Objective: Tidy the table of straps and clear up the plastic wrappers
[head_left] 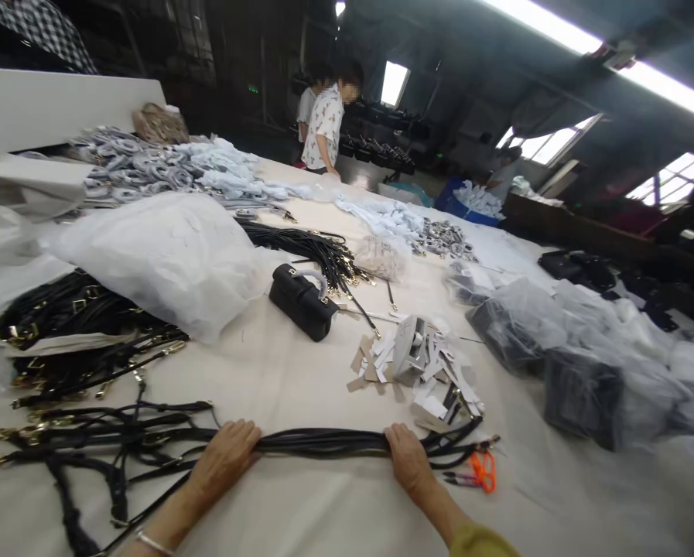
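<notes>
Cluttered tabletop (300, 371), near edge: left hand (224, 458) and right hand (408, 460), fingers curled, gather black straps (323, 442); aligning ends seems next.

No readable text, label, brand, number or sign anywhere in view.

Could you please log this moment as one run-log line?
left hand: on strap bundle | right hand: on strap bundle | orange scissors: beside
</notes>
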The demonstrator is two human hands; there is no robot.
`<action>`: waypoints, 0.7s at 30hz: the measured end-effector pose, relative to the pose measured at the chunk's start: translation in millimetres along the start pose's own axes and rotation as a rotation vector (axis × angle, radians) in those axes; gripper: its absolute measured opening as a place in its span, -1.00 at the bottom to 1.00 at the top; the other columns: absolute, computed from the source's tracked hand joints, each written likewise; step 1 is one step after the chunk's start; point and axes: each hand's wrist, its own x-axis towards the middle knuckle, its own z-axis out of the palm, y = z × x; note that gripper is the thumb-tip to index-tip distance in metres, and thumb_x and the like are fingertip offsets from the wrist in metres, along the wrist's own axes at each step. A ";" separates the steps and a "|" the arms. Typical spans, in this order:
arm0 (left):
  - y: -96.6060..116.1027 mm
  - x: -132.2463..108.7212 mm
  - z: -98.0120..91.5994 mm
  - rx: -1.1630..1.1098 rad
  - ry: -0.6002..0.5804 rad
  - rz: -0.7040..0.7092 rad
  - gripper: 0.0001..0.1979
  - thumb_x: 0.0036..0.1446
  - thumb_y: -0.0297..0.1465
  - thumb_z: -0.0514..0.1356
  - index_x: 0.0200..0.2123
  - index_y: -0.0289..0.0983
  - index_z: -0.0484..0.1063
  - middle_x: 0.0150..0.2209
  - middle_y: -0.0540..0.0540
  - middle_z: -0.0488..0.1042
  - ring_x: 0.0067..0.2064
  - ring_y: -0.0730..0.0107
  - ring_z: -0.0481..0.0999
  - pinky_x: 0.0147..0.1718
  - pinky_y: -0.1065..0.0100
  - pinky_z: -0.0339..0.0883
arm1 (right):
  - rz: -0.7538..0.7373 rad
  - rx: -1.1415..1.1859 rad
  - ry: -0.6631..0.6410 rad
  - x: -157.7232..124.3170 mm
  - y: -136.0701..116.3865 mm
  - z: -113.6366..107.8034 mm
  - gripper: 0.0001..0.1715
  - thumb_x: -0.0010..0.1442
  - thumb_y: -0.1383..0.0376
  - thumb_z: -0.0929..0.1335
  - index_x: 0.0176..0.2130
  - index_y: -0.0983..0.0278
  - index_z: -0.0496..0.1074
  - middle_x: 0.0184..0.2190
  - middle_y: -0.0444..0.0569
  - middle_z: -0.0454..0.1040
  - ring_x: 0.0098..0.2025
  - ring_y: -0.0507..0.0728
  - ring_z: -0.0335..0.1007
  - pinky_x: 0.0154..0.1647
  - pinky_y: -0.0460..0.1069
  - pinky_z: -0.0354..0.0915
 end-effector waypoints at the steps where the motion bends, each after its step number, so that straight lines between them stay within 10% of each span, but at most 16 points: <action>1: 10.8 3.9 1.9 -0.059 -0.045 -0.011 -0.80 0.40 -0.27 0.08 -0.20 -0.27 0.37 -0.28 -0.08 0.45 -0.24 0.19 0.43 -0.09 0.16 0.24 | 0.018 -0.016 -0.047 -4.5 12.6 -1.8 -0.58 0.11 0.63 0.20 -0.19 0.27 0.46 -0.31 0.00 0.48 -0.26 0.20 0.34 -0.19 0.07 0.26; 4: 26.8 3.4 8.6 -0.189 -0.142 -0.093 -0.72 0.28 -0.12 0.24 -0.20 -0.23 0.41 -0.24 -0.05 0.46 -0.21 0.20 0.44 -0.09 0.19 0.29 | 0.118 0.070 -0.318 -13.7 38.0 -12.6 -0.52 0.07 0.60 0.26 -0.09 0.25 0.51 -0.12 0.05 0.54 -0.09 0.24 0.43 -0.02 0.11 0.33; 8: 25.9 1.0 18.3 -0.040 0.089 -0.279 -0.60 0.43 -0.09 0.00 0.07 -0.22 0.40 0.00 -0.08 0.50 0.01 0.27 0.47 0.01 0.26 0.30 | 0.299 0.414 -0.603 3.5 43.2 -37.5 -0.29 -0.01 0.29 0.45 0.16 0.24 0.43 0.18 0.10 0.42 0.25 0.34 0.28 0.32 0.19 0.19; 21: 13.3 9.1 44.8 0.507 0.160 -0.188 -0.41 0.21 -0.50 0.03 0.31 -0.16 0.26 0.14 0.03 0.49 0.11 0.39 0.48 0.05 0.23 0.30 | 0.279 0.743 -0.011 303.4 -40.3 -56.4 0.04 -0.01 0.19 0.46 0.36 0.37 0.12 0.36 0.19 0.17 0.43 0.33 -0.01 0.45 0.21 0.01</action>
